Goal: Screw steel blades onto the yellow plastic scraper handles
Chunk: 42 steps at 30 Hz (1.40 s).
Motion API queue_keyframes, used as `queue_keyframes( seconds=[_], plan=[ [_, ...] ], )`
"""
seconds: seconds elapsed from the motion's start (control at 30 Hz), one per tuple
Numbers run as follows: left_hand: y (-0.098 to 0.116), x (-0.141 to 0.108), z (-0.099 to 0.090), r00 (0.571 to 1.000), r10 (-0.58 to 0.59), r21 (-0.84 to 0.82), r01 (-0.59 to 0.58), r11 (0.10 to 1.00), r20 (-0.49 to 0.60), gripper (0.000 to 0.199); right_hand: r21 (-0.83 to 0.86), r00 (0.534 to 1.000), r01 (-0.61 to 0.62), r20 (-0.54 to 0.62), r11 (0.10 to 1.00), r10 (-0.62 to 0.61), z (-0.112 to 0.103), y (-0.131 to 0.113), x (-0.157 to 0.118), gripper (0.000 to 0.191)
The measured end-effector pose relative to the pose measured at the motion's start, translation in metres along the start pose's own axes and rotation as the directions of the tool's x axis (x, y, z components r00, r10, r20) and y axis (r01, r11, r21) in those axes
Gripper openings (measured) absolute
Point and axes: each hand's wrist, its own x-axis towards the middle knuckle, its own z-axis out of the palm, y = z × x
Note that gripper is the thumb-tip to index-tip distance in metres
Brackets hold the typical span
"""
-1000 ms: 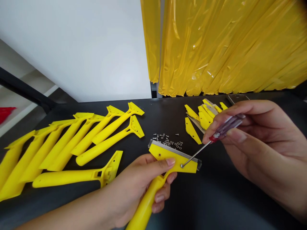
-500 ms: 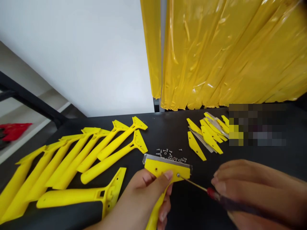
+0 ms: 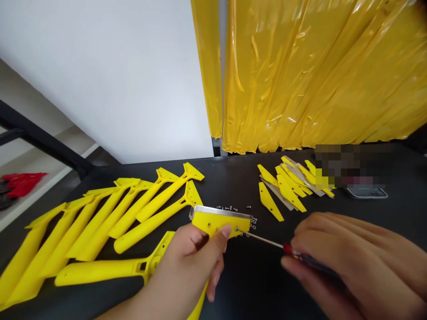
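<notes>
My left hand (image 3: pixel 200 255) grips a yellow scraper (image 3: pixel 218 223) just below its head, thumb pressed on the face. A metal blade (image 3: pixel 220 210) runs along the head's top edge. One hole in the head is bare; in the other sits a screw (image 3: pixel 236 229). My right hand (image 3: pixel 353 262) is closed around a screwdriver (image 3: pixel 287 249) with a red-collared handle, its thin shaft reaching left so the tip meets that screw. Small screws and nuts (image 3: pixel 230 208) lie behind the scraper head, which partly hides them.
Several yellow scraper handles (image 3: pixel 100 218) lie in a slanted row on the black table (image 3: pixel 260 284). Yellow cover plates (image 3: pixel 270 202) and greyish strips are piled at the right, near a phone-like object (image 3: pixel 367 193). Yellow plastic sheeting (image 3: pixel 300 75) hangs behind.
The scraper, held by my left hand, has shifted left and slightly up, covering more of the small hardware. My right hand and the screwdriver moved left with it, the tip staying at the screw.
</notes>
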Motion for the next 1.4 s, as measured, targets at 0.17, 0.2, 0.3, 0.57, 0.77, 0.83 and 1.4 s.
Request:
queue_keyframes(
  seconds=[0.17,0.2,0.3,0.57,0.77,0.83,1.4],
  plan=[
    [0.0,0.005,-0.005,0.999,0.05,0.046,-0.05,0.998,-0.002,0.051,-0.273,0.996,0.088,0.048,0.958,-0.078,0.005,0.001,0.007,0.019],
    [0.0,0.006,-0.006,0.998,0.059,0.065,-0.058,0.996,-0.009,0.051,-0.312,0.995,0.1,0.055,0.945,-0.087,0.006,0.001,0.008,0.014],
    [0.002,0.007,-0.009,0.997,0.078,0.121,-0.075,0.99,-0.022,0.052,-0.429,0.989,0.139,0.11,0.893,-0.101,0.007,-0.002,0.014,0.011],
    [0.007,0.01,-0.015,0.992,0.107,0.223,-0.089,0.971,-0.068,0.054,-0.579,0.974,0.177,0.218,0.796,-0.058,0.012,-0.01,0.021,0.021],
    [0.01,0.01,-0.013,0.989,0.116,0.247,-0.091,0.965,-0.091,0.051,-0.603,0.981,0.158,0.187,0.782,-0.054,0.016,-0.012,0.023,0.027],
    [0.01,0.01,-0.012,0.989,0.106,0.239,-0.078,0.968,-0.104,0.046,-0.598,0.982,0.156,0.179,0.786,-0.06,0.017,-0.012,0.024,0.029],
    [0.012,0.009,-0.013,0.983,0.122,0.247,-0.085,0.965,-0.138,0.046,-0.609,0.985,0.157,0.153,0.777,-0.08,0.022,-0.005,0.027,0.026]
  ],
)
